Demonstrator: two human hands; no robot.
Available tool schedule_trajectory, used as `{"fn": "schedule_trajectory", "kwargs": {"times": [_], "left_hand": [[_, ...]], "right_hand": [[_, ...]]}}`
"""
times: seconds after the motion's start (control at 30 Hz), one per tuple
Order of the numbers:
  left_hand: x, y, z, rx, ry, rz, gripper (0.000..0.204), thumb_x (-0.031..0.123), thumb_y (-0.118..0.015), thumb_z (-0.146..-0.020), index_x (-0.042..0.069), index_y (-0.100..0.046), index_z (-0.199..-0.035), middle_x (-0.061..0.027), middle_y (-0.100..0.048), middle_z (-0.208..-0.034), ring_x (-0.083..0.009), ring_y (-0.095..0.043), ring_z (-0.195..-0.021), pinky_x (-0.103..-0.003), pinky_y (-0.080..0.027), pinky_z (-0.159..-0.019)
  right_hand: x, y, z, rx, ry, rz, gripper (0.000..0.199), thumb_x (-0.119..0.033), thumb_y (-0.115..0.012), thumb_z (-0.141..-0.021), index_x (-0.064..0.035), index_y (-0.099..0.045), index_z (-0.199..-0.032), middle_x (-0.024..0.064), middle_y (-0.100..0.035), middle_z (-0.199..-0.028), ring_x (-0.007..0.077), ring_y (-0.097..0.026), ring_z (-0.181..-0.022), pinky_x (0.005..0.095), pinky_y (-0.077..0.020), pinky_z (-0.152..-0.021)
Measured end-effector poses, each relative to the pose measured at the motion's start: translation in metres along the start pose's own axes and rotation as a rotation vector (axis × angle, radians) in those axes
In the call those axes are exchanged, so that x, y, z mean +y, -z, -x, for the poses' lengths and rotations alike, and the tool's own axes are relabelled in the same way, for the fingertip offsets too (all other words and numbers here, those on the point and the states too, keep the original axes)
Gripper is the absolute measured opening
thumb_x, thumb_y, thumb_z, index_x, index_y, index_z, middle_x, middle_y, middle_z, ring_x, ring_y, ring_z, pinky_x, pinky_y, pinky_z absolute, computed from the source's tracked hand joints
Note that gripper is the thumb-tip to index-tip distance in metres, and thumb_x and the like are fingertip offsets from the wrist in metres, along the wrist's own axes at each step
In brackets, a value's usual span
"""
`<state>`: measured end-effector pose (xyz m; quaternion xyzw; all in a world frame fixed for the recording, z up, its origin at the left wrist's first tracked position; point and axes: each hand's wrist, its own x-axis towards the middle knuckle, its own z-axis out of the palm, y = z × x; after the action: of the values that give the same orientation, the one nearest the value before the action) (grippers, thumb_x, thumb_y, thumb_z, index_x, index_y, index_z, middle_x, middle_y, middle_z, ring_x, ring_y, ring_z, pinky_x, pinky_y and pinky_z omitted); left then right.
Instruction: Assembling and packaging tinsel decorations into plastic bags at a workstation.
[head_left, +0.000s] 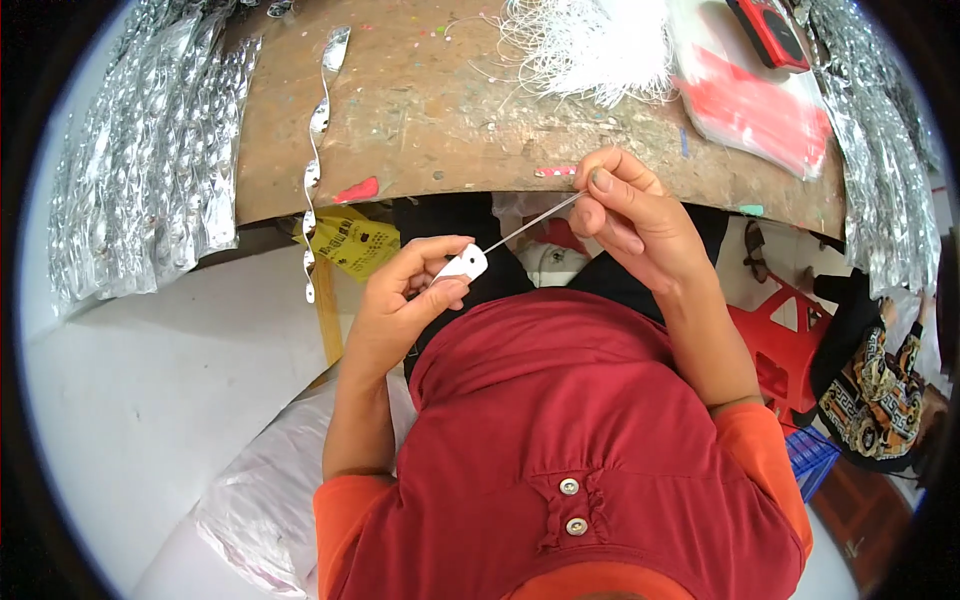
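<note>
My left hand (405, 298) pinches a small white tab (463, 264) with a rounded end and a dark hole, held between thumb and fingers in front of my lap. From the tab a thin pale string (532, 224) runs taut, up and to the right. Its other end is pinched in the fingertips of my right hand (645, 220), just over the table's near edge. The rest of the tab is hidden in my left hand. To the left, a twisted shiny silver strip (313, 172) lies on the brown table (420, 130) and hangs over its edge.
Bundles of silver twisted strips drape off the table at left (150, 160) and right (890, 170). A heap of white string (600, 45) lies at the back, beside clear and red plastic bags (760, 115) and a red device (768, 32). A red stool (785, 340) and another person (880, 390) are at right.
</note>
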<state>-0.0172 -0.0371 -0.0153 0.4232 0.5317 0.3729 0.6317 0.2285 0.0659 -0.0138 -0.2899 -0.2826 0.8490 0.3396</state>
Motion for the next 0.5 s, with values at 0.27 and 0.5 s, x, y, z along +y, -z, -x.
{"fn": "schedule_trajectory", "kwargs": {"times": [0.27,0.5], "left_hand": [[-0.009,0.006,0.002,-0.129,0.051,0.022,0.033,0.003,-0.063,-0.083,0.001,-0.054,-0.115,-0.0046,-0.060,-0.099,-0.0105,-0.057,-0.090,-0.024,-0.048,-0.076],[0.002,-0.023,-0.027,-0.427,0.003,-0.006,0.034,0.014,-0.064,-0.085,0.002,-0.052,-0.114,-0.0058,-0.062,-0.098,-0.0127,-0.060,-0.091,-0.025,-0.043,-0.084]], "right_hand": [[0.005,-0.003,-0.002,0.029,-0.014,0.020,0.013,-0.016,-0.056,-0.092,-0.0032,-0.057,-0.095,0.0061,-0.060,-0.070,0.0020,-0.032,-0.043,0.0128,-0.0247,-0.042],[0.012,-0.012,-0.001,-0.081,-0.146,0.082,0.012,-0.014,-0.057,-0.090,-0.0025,-0.058,-0.093,0.0063,-0.060,-0.070,0.0016,-0.041,-0.047,0.0129,-0.0242,-0.038]]}}
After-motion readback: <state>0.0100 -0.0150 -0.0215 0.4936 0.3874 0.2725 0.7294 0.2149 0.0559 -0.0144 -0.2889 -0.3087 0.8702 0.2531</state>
